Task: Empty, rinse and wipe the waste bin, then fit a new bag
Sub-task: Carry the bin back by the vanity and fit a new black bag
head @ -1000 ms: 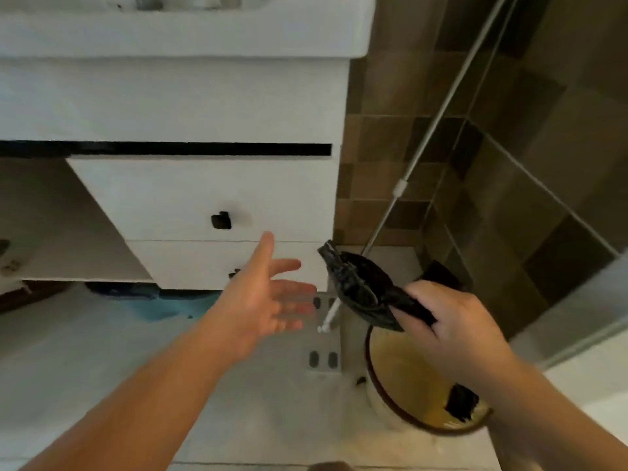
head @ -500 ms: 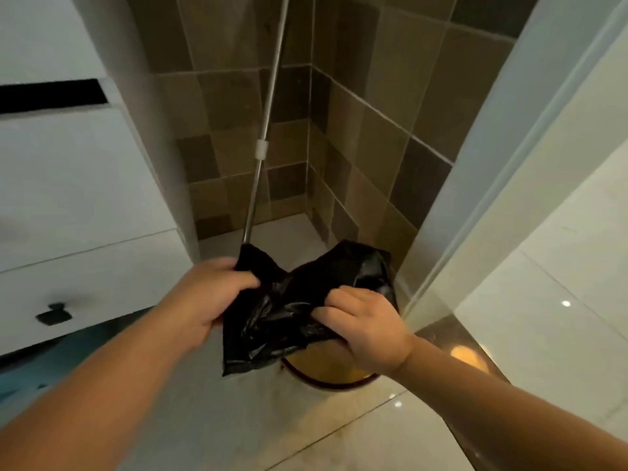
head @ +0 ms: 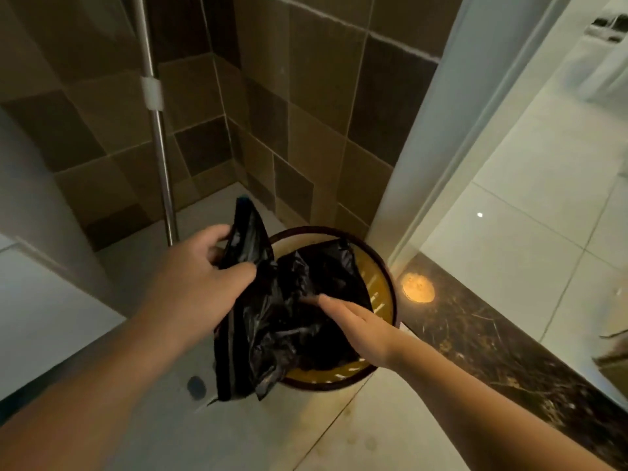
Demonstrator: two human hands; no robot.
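Observation:
A round waste bin (head: 382, 283) with a dark brown rim and yellow slotted inside stands on the floor in the corner. A crumpled black plastic bag (head: 289, 311) hangs over its opening and spills past the rim on the left. My left hand (head: 200, 280) grips the bag's upper left edge between thumb and fingers. My right hand (head: 356, 328) lies flat with straight fingers, pressing into the bag over the bin's mouth; its fingertips are hidden in the folds.
A metal mop pole (head: 158, 130) leans in the tiled corner behind the bin. A white cabinet side (head: 40, 215) stands at left. A white door frame (head: 424, 147) and dark marble threshold (head: 492, 341) run along the right. A floor drain (head: 196, 387) sits beside the bag.
The view has swung right from the cabinet to the bin. My left hand took hold of the bag, both hands spread it, and my right hand now pushes it down into the bin.

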